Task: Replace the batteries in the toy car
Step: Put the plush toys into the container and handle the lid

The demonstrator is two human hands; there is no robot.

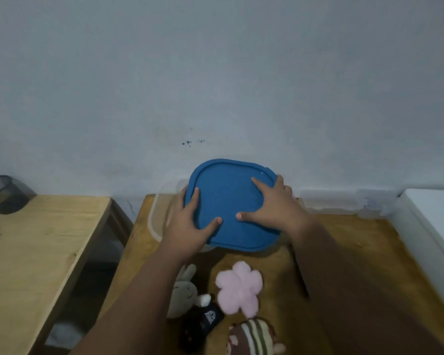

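Gripping the blue lid (231, 198) w/ both hands: L hand (187, 222) has thumb + index flat on top, other fingers curled round the left edge; R hand (274, 208) has thumb + index spread on top, the rest hooked over the far-right edge; lid sits over a clear container (156, 219) on the wooden table (349, 252), offset right so the container's left rim shows; toy car not in sight, can't tell where it is; nearer: pink flower plush (239, 285), rabbit plush (182, 294), striped plush (251, 338).
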